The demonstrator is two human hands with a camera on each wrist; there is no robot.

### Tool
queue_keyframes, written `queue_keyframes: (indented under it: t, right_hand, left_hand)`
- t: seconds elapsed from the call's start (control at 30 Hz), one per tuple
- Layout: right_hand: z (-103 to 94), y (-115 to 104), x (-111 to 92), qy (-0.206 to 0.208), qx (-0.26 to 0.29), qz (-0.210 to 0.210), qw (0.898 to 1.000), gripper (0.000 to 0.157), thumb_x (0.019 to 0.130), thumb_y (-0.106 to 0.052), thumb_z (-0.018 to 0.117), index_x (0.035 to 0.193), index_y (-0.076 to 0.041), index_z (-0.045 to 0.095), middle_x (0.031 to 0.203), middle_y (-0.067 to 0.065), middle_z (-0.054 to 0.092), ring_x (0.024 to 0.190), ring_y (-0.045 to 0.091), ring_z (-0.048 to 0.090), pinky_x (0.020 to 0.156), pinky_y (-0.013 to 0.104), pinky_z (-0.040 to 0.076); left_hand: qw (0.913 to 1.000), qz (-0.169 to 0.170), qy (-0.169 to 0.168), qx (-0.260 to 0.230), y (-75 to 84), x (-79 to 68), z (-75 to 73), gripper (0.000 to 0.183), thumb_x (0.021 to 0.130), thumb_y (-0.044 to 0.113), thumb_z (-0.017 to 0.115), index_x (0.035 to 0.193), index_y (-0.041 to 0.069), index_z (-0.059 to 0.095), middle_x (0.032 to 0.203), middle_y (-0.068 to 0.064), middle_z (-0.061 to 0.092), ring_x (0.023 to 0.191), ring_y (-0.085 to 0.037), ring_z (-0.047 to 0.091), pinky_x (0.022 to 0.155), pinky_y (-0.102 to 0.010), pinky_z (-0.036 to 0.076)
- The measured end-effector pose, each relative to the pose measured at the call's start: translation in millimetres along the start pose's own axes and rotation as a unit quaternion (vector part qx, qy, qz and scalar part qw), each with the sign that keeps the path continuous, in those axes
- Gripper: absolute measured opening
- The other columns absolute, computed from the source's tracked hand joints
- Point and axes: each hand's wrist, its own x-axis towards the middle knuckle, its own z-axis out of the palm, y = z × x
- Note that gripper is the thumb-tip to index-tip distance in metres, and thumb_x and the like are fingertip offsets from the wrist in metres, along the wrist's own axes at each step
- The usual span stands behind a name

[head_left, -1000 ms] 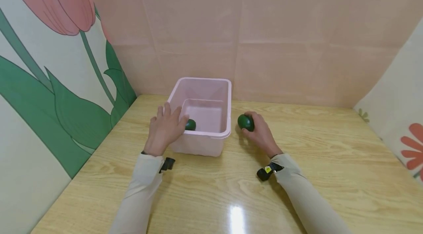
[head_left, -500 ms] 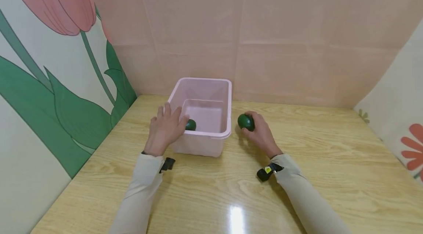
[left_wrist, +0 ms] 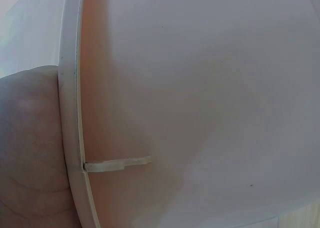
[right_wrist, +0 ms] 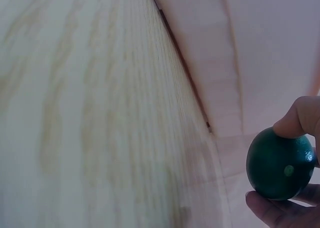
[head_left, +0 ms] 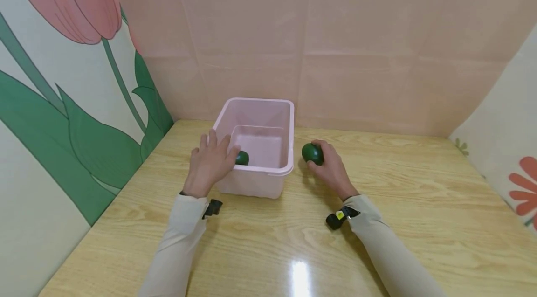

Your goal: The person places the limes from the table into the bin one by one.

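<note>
My right hand (head_left: pixel 332 169) grips a dark green, glossy avocado (head_left: pixel 312 154) between thumb and fingers, to the right of a pink plastic bin (head_left: pixel 256 184). In the right wrist view the avocado (right_wrist: pixel 279 163) shows a small pale stem spot, and the wooden tabletop lies beside it. My left hand (head_left: pixel 209 162) rests on the near left corner of the bin, fingers spread. Its palm lies against the bin's rim (left_wrist: pixel 71 88) in the left wrist view. Inside the bin, a second green avocado (head_left: pixel 242 158) is partly hidden behind my left thumb.
The bin stands on a wood-grain table (head_left: pixel 260 241), close to a pink cloth backdrop (head_left: pixel 356 54). Panels with printed flowers rise at the left (head_left: pixel 92 96) and right. Both wrists carry small black cameras (head_left: pixel 334 221).
In the head view, my right hand and the avocado have risen very slightly. My left hand and the bin hold their place.
</note>
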Motion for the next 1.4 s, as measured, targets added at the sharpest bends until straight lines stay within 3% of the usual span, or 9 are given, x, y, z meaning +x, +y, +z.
queue_keyframes:
  t: [0.7, 1.4]
  right_hand:
    - [0.3, -1.1, 0.4, 0.007, 0.012, 0.009, 1.0, 0.059, 0.088, -0.014, 0.068, 0.141, -0.004, 0.045, 0.133, 0.025, 0.052, 0.114, 0.04, 0.054, 0.093, 0.059, 0.047]
    - [0.2, -3.0, 0.9, 0.029, 0.005, -0.012, 0.999, 0.058, 0.086, -0.014, 0.069, 0.139, -0.004, 0.048, 0.131, 0.023, 0.054, 0.111, 0.038, 0.055, 0.09, 0.057, 0.048]
  left_hand:
    - [1.0, -0.004, -0.005, 0.001, 0.6, -0.3, -0.8, 0.064, 0.105, 0.048, 0.03, 0.156, 0.008, 0.033, 0.162, -0.029, 0.011, 0.148, -0.05, 0.008, 0.109, -0.072, 0.022]
    - [1.0, -0.004, -0.006, 0.001, 0.3, -0.4, -1.1, 0.064, 0.106, 0.047, 0.03, 0.156, 0.009, 0.033, 0.163, -0.028, 0.01, 0.148, -0.05, 0.008, 0.11, -0.071, 0.021]
